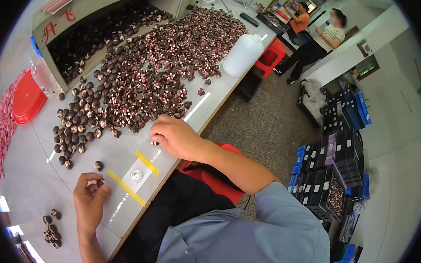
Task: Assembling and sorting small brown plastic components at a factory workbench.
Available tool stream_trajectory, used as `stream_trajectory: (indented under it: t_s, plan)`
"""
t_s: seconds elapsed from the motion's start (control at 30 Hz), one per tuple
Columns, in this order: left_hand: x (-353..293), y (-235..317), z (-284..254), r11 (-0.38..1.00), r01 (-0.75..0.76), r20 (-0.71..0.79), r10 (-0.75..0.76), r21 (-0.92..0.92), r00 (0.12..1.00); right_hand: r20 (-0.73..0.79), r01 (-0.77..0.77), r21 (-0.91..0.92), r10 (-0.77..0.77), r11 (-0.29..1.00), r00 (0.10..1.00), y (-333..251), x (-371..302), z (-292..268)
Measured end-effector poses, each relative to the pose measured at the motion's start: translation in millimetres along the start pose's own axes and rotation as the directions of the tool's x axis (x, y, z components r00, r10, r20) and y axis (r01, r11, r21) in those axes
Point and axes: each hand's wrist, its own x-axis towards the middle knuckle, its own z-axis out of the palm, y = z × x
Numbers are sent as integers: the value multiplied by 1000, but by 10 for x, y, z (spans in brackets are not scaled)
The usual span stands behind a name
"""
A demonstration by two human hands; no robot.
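Note:
My left hand (pixel 91 200) is raised over the table with thumb and fingers pinched on a small dark round piece (pixel 100 183). Just beyond its fingertips lies a single dark brown ball-shaped piece (pixel 99 165) with a pale patch. My right hand (pixel 175 135) is at the near edge of the big heap, its fingers closed on a small dark-and-white piece (pixel 155 143), partly hidden by the fingers. Between the hands a small clear round fitting (pixel 136 175) sits on the table, with yellow tape strips (pixel 127 188) on both sides.
A large heap of small dark pieces with white and pink bits (pixel 169 62) covers the far table, beside loose dark balls (pixel 79 119) and an open bin (pixel 105 39). A white bottle (pixel 242 55) stands near the right edge. Several pieces (pixel 52 235) lie far left. Stacked crates (pixel 318 187) stand right.

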Motion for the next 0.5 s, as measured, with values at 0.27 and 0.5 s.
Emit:
stream_trajectory:
  t_s: [0.27, 0.5]
  plan:
    - [-26, -67, 9, 986, 23, 17, -20, -165, 1000, -13, -31, -248, 28, 968, 1000, -201, -22, 9]
    - [-63, -52, 82, 939, 82, 48, -70, -334, 996, 17, -31, -128, 33, 991, 999, -125, -9, 15]
